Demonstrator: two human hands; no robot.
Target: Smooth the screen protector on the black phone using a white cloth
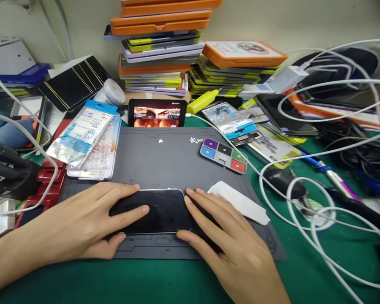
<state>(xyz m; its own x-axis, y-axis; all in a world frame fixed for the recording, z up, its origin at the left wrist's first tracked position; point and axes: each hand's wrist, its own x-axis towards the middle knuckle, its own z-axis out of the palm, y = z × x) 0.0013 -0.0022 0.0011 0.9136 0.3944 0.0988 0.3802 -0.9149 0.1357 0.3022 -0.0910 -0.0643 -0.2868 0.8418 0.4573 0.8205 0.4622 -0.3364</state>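
Smartphone (164,217), dark-screened, lies flat near the front of our grey mat (164,158), on the green desk (114,280). On the mat we read "WK" beside a white logo. Our hands are open, fingers spread: the left (88,223) touches the phone's left part, one fingertip on the glass; the right (232,245) rests around its right end. Behind the mat, a lit screen (157,113) stands tilted. We cannot read the small print on the blue-and-clear packet (82,133) at left.
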